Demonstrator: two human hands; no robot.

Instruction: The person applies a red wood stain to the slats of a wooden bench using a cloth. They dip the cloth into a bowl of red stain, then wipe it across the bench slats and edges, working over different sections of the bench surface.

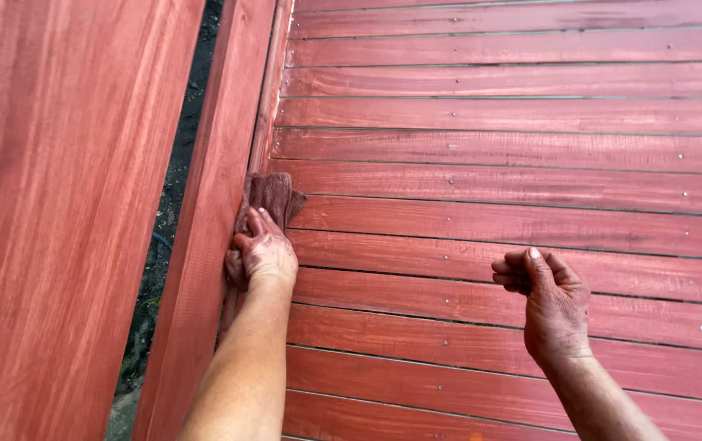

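Note:
My left hand [263, 255] grips a stained reddish-brown rag [273, 196] and presses it against the inner face of a red-stained wooden rail [212, 212] at the deck's left edge. My right hand [549, 300] hovers over the deck boards [498, 188] with its fingers curled loosely and nothing in it. Both hands are smeared with red stain.
A wide red-stained plank [49, 220] stands at the far left. Between it and the rail runs a narrow gap [167, 212] showing dark ground below. Rows of screw heads dot the deck boards on the right.

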